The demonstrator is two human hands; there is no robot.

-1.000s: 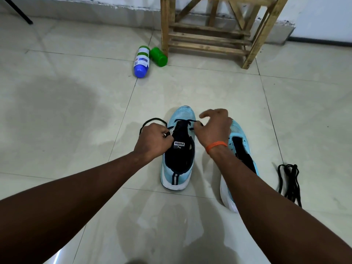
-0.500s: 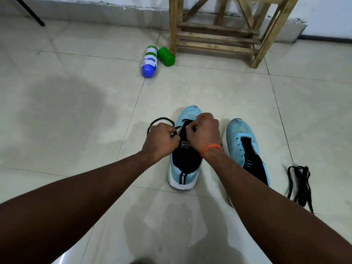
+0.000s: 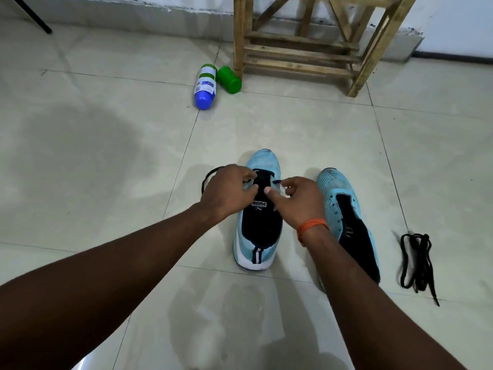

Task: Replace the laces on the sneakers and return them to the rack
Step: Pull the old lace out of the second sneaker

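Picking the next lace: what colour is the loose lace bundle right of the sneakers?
Black. The lace bundle shows best in the head view, the only one.

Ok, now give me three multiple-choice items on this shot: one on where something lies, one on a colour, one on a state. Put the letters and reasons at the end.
1. Where does the spare black lace lie?
A. On the wooden rack
B. On the floor, right of the right sneaker
C. Beside the bottles

2. What colour is the wristband?
A. Green
B. Blue
C. Orange

3. How are the right sneaker's eyelets?
A. Empty, no lace through them
B. Laced to the top
C. Tied in a bow

Answers:
1 B: the bundle sits on the tile beyond that sneaker's outer side.
2 C: the band reads plainly orange.
3 A: bare eyelet holes show along its tongue opening.
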